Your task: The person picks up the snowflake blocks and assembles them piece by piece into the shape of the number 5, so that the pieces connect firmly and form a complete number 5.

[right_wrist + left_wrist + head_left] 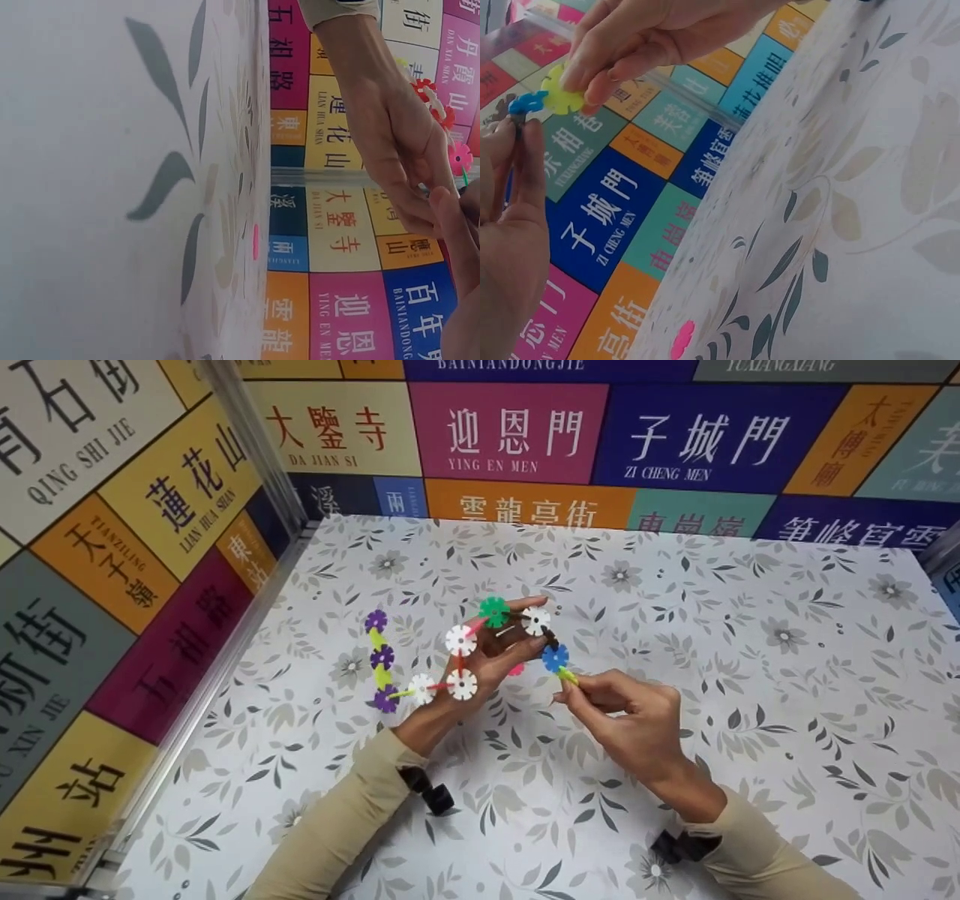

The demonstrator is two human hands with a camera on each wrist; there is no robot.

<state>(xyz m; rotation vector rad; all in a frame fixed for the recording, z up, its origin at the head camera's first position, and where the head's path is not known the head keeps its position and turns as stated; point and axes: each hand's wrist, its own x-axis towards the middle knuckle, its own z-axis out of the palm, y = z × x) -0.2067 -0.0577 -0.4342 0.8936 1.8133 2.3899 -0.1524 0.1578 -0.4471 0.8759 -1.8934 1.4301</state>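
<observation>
A chain of notched snowflake discs is joined edge to edge. It runs from purple discs (pixel 382 658) with yellow-green ones between, through white discs (pixel 462 685) and red ones, to a green disc (pixel 493 612). Beyond that come another white disc (pixel 535 620), a dark brown one and a blue disc (pixel 555 658). My left hand (pixel 495 664) holds the chain near its brown and blue end, with the rest draped over the hand and wrist. Between thumb and fingertips, my right hand (pixel 637 720) pinches a yellow-green disc (pixel 561 91), which touches the blue disc's edge.
A pink disc (pixel 682 340) lies on the table beyond the hands, partly hidden by the left hand in the head view. The table (pixel 750 675) has a leaf-patterned cover. Colourful panels with lettering (pixel 510 431) stand along the back and left edges.
</observation>
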